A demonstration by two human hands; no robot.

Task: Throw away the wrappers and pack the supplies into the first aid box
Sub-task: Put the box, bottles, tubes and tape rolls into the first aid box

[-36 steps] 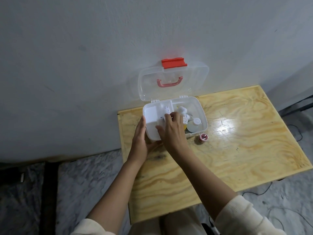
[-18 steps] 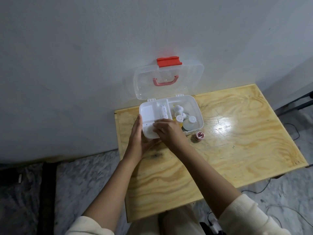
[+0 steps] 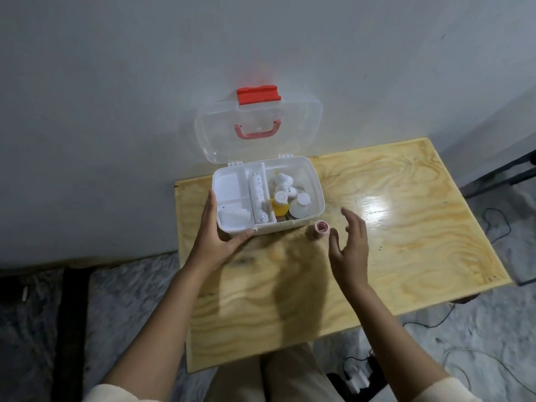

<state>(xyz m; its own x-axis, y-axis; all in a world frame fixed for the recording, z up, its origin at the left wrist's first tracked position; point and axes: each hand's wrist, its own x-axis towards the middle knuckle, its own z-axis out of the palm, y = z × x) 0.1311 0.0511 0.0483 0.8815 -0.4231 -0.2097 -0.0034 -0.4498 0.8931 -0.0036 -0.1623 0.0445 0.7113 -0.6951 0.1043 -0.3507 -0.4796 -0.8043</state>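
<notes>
1. Head view, work surface: I see a light plywood table point(image 3: 406, 227) set against a grey-white wall point(image 3: 116, 82).
2. Head view, container: a white plastic first aid box point(image 3: 314, 187) sits at the table's far left part, close to the wall. Its clear hinged lid point(image 3: 307, 123) stands open and upright against the wall, with a red latch point(image 3: 258, 94) at the top and a pink carry handle point(image 3: 257, 131) below it.
3. Head view, contents: a white divider tray fills the left part of the box. A syringe-like tube with printed markings point(image 3: 258, 195) lies in the tray's narrow middle compartment. A white packet point(image 3: 234, 217) lies in the near-left compartment. The right compartment holds a yellow bottle with a white cap point(image 3: 280, 206), a white bottle with a white cap point(image 3: 301, 207) and two small white bottles point(image 3: 285, 184) behind them.
4. Head view, loose item: a small pink roll of tape point(image 3: 322, 227) stands on the table just beside the box's near right corner, outside it.
5. Head view, left hand point(image 3: 216, 232): it grips the box's near left corner, fingers along the left wall and thumb pressed on the front wall.
6. Head view, right hand point(image 3: 349, 245): it hovers just right of the pink roll, fingers spread apart and empty. I cannot tell whether the thumb touches the roll.
</notes>
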